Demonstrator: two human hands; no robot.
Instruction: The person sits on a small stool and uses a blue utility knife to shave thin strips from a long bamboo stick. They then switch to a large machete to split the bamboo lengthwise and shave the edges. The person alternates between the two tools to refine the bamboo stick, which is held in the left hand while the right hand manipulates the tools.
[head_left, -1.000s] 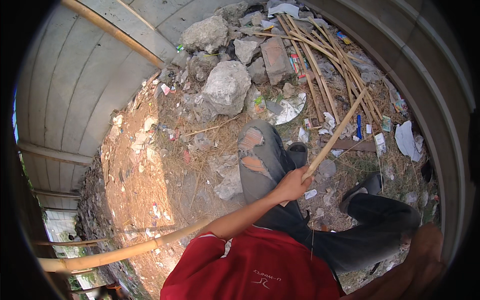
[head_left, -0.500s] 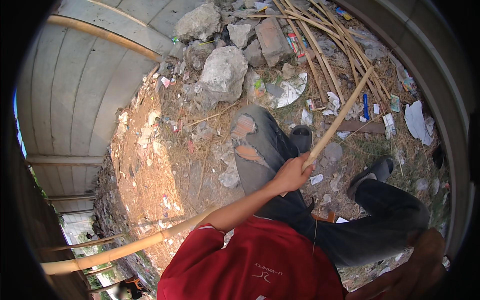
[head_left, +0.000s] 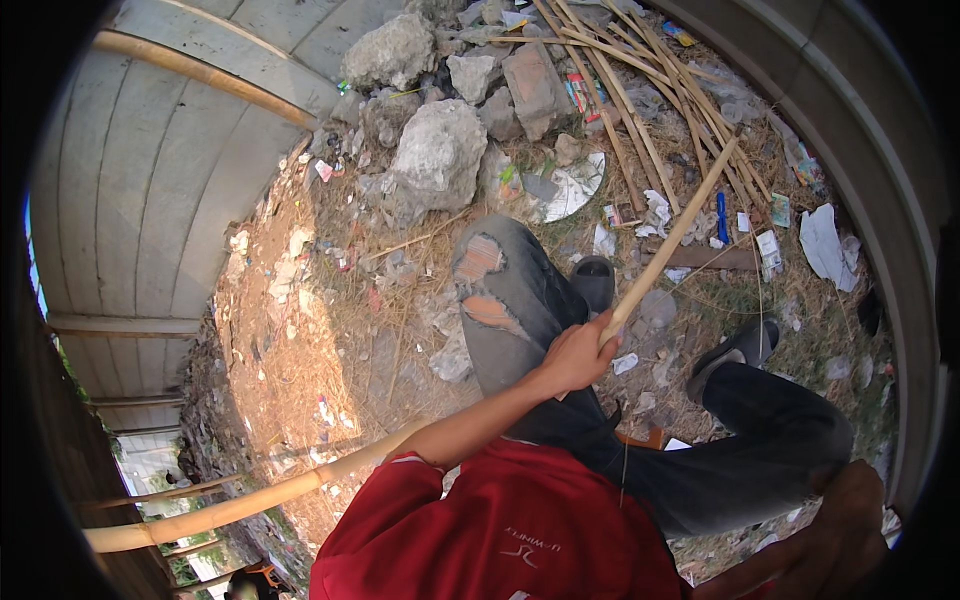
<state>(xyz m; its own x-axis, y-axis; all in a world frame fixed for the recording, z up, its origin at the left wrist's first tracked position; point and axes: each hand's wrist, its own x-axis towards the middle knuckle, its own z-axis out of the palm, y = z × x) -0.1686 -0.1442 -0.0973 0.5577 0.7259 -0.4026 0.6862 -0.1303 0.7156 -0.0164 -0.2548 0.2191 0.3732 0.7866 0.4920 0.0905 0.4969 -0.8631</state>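
Note:
A long pale bamboo pole [head_left: 675, 245] runs slantwise from the lower left, beneath my left forearm, to the upper right. My left hand [head_left: 578, 357] is closed around it above my thigh. At the lower right, in shadow beside my bent knee, my right hand [head_left: 845, 510] looks curled into a fist; what it holds, if anything, I cannot make out. Thin pale strands [head_left: 760, 285] hang near the pole's far end and my right sandal [head_left: 735, 355]. A brown-orange piece [head_left: 645, 438] shows partly from under my leg.
Several split bamboo strips [head_left: 640, 100] lie heaped at the upper right. Rocks [head_left: 440, 155] and a broken brick [head_left: 535, 90] sit ahead of my knee. A blue plastic object [head_left: 722, 217] and paper scraps litter the ground. A grey panel wall [head_left: 150, 170] stands at left.
The view has shifted slightly, so most things sit a little further left. A thin strand now hangs by the right sandal. My left hand keeps its hold on the bamboo pole.

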